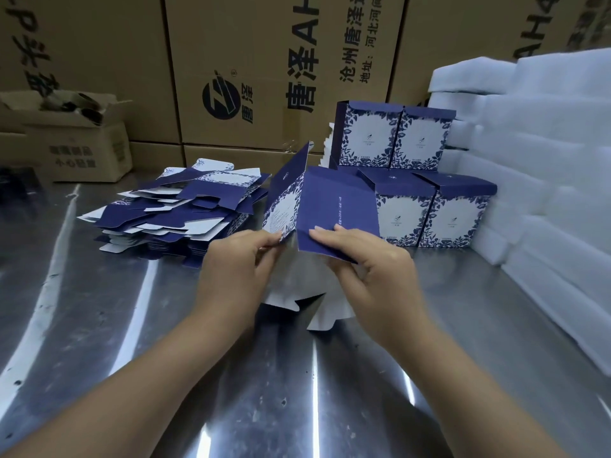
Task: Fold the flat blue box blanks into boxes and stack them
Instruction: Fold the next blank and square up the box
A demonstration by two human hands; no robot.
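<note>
Both hands hold a half-opened blue box (330, 206) just above the metal table (297, 391), in the middle of the view. The left hand (244, 259) pinches the lower edge of its flower-patterned side between thumb and fingertips. The right hand (370, 262) grips the lower edge of the plain blue side, thumb flat on the front and fingers curled underneath. The box's white bottom flaps (297, 292) hang open toward the table.

To the left lies a loose pile of flat blanks (185, 209). Just behind the held box stand four folded boxes (406, 180), two on the table and two stacked on top, lids closed. They sit right beside stacked white foam sheets (545, 160). At the far left, an open cardboard carton (76, 150) holds dark objects, too blurred to name. Large printed cartons (248, 61) line the back.
</note>
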